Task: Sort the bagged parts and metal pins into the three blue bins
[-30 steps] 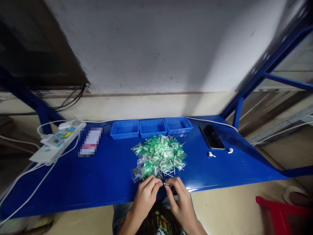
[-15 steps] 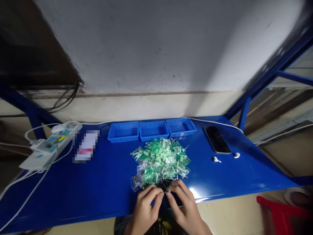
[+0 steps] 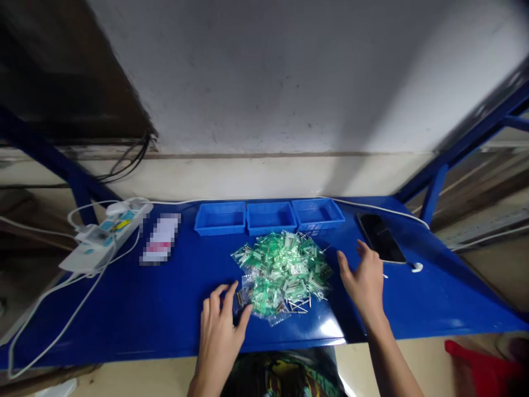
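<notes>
A heap of small clear and green plastic packets [image 3: 285,264] with thin metal pieces in them lies on the blue table [image 3: 165,309]. Several loose metal pins [image 3: 298,306] show at the heap's near edge. At the heap's left front side is my left hand [image 3: 221,320], fingers spread, its fingertips close to a clear packet; whether they touch it I cannot tell. My right hand [image 3: 366,278] is over the table to the right of the heap, thumb and fingers apart, with nothing in it. It partly covers a white earbud.
Three blue trays [image 3: 270,229] stand in a row behind the heap. A phone [image 3: 382,237] and an earbud [image 3: 416,267] lie at the right. On the left are a white power strip [image 3: 78,256] with cables and a blurred-out white and pink item [image 3: 161,240].
My hands were together at the heap's near edge, pinching something small. They have moved apart, left and right, and opened. Loose pins now show there. The view has shifted slightly left.
</notes>
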`<state>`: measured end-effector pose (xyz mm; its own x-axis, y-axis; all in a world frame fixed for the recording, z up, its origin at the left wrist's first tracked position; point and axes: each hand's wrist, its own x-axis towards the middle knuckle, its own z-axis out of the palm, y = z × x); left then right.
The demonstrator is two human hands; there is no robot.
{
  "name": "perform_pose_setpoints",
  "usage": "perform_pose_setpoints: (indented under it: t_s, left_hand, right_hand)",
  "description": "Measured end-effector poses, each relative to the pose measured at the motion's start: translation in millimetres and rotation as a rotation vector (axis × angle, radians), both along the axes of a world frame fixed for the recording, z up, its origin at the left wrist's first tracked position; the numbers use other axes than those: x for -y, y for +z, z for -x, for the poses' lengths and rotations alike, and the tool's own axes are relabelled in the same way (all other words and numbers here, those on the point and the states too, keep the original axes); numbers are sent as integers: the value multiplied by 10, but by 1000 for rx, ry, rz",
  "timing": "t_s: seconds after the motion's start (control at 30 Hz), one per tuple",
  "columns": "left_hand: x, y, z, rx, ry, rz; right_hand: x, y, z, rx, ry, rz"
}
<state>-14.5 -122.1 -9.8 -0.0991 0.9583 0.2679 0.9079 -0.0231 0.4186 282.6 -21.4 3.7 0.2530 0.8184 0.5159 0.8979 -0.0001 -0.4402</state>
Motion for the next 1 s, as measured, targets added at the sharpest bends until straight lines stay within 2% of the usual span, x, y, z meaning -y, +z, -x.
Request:
perform_pose_setpoints:
  t_s: [0.07, 0.13, 0.23, 0.33, 0.43, 0.5, 0.57, 0.63, 0.73, 0.8, 0.9, 1.0]
  left_hand:
    - [-13, -16, 117, -9, -33, 62]
    - [-29, -16, 200, 50, -45, 103]
    - [-72, -8, 270, 191, 29, 102]
    - [-126, 31, 247, 344, 90, -11]
    - [-164, 147, 106, 397, -58, -195]
    - [-169, 245, -20, 375, -210, -268]
    - [-161, 318, -125, 377, -307, -278]
    - [-144, 347, -186, 404, -338, -249]
    - [-100, 328, -209, 457, -316, -157]
    - [-62, 310, -216, 557, -259, -54]
    - [-11, 310, -257, 914, -129, 165]
    - [1, 333, -310, 1288, -10, 299]
  right_hand:
    - [236, -100, 91, -17, 51, 52]
    - [480, -125, 288, -79, 139, 71]
    - [769, -43, 685, -246, 239, 105]
    - [937, 103, 1069, -493, 427, 193]
    - [974, 245, 1348, -752, 606, 456]
    - [933, 309, 1454, -958, 628, 566]
    - [870, 337, 1499, -1126, 604, 570]
    - [816, 335, 1495, -1211, 577, 523]
    - [784, 312, 1430, -1178, 525, 393]
    - [792, 306, 1368, -1036, 484, 242]
    - [828, 304, 1282, -747, 549, 42]
    - [869, 262, 1235, -535, 691, -30]
